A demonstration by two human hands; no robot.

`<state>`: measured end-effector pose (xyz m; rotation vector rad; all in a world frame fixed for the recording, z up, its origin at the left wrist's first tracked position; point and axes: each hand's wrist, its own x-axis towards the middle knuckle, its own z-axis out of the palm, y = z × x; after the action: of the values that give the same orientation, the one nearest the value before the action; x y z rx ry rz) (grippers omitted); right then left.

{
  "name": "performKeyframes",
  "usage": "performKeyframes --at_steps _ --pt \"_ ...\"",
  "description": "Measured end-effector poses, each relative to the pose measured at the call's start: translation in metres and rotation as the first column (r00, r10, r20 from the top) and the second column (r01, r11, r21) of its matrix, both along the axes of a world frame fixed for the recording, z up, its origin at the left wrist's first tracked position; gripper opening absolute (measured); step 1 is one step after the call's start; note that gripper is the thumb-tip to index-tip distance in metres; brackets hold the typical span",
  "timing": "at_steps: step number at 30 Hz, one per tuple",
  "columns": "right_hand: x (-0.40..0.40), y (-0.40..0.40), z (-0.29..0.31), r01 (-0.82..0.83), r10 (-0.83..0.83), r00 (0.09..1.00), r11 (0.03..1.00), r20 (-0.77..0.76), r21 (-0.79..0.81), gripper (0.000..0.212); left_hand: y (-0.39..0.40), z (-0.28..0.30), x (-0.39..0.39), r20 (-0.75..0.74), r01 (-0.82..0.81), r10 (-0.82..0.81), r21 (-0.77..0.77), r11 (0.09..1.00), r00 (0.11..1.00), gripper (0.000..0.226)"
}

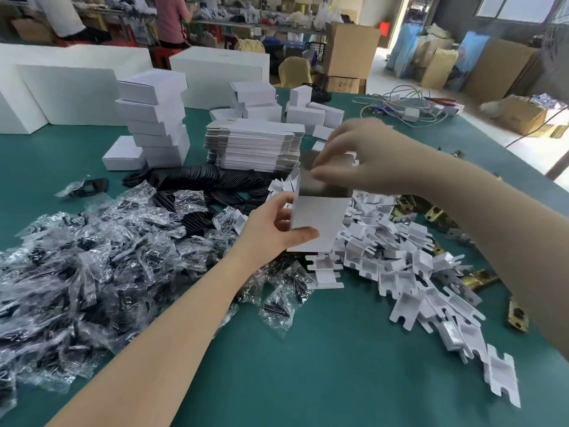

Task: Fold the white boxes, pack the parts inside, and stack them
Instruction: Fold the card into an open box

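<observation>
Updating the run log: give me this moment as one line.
step: folding white box | left hand: holds box side | right hand: grip on top flap | parts: not yet packed

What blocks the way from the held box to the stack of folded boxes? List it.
Both hands grip the box. Toward the stack, far left, lie black parts and bagged parts, all low. The flat blanks stand just right of that line.

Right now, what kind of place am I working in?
Probably a small packing workshop: a stack of flat white box blanks, a pile of folded white boxes, and heaps of bagged black parts cover the green table.
</observation>
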<state>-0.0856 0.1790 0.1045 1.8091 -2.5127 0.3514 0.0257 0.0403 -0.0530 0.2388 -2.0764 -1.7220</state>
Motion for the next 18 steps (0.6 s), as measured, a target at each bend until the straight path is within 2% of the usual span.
performKeyframes --at_steps 2,4,6,9,11,13,16,18 --pt "-0.002 0.009 0.005 0.034 -0.028 0.999 0.987 0.043 -0.157 0.019 0.0 -0.001 0.0 0.007 0.006 -0.006 -0.002 1.0 1.0 0.045" --pt "-0.01 0.023 0.004 0.14 -0.117 0.989 0.937 0.092 -0.319 0.021 0.0 -0.002 -0.001 0.014 0.002 -0.002 0.004 1.0 1.0 0.045" --pt "-0.023 0.037 -0.003 0.285 -0.25 0.958 0.893 0.144 -0.348 0.026 0.0 -0.002 -0.001 0.018 -0.004 0.004 0.007 1.0 1.0 0.044" --pt "-0.044 0.052 -0.035 0.497 -0.484 0.867 0.858 0.12 -0.132 0.034 0.0 -0.001 0.0 0.022 -0.013 0.014 -0.014 1.0 1.0 0.043" --pt "-0.052 0.057 -0.061 0.588 -0.588 0.806 0.809 0.068 0.011 0.03 0.001 0.0 0.0 0.023 -0.013 0.014 -0.028 1.0 1.0 0.044" --pt "-0.055 0.057 -0.079 0.631 -0.638 0.768 0.769 0.054 0.108 0.02 0.001 0.0 0.0 0.022 -0.017 0.018 -0.031 0.999 1.0 0.045" --pt "-0.056 0.055 -0.093 0.636 -0.666 0.737 0.741 0.114 0.217 0.028 0.0 -0.001 -0.002 0.028 -0.022 0.023 -0.031 0.999 0.999 0.047" --pt "-0.056 0.055 -0.098 0.644 -0.677 0.717 0.735 0.166 0.214 0.027 0.0 -0.003 -0.002 0.031 -0.02 0.021 -0.034 0.999 0.999 0.049"
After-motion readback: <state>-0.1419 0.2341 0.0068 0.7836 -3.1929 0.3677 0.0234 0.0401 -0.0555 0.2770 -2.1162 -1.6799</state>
